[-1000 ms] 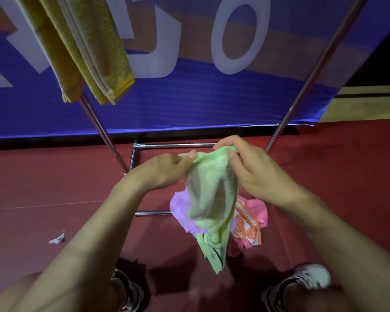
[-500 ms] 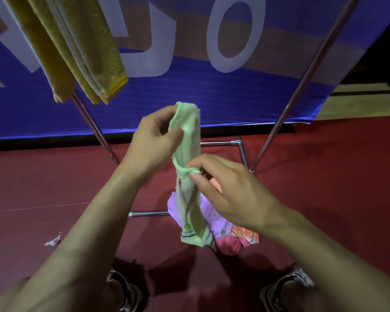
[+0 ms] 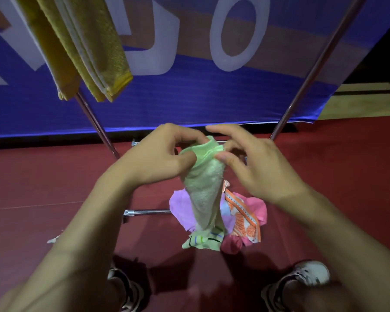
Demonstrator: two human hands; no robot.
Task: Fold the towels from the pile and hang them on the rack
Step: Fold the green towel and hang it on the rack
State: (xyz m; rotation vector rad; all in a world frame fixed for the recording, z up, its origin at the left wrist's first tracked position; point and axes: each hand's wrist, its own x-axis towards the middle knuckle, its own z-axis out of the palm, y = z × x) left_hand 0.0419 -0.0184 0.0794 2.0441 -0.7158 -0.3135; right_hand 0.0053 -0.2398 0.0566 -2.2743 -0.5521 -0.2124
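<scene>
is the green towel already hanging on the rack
No, both the left hand and right hand hold the green towel above the pile.

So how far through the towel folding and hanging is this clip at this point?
Early on. Done: a folded yellow towel already hangs at upper left, apparently on the rack. In hand: the left hand and right hand pinch the top edge of a light green towel, which dangles unfolded. Left: the pile of pink, purple and orange-patterned cloths on the red floor.
</scene>
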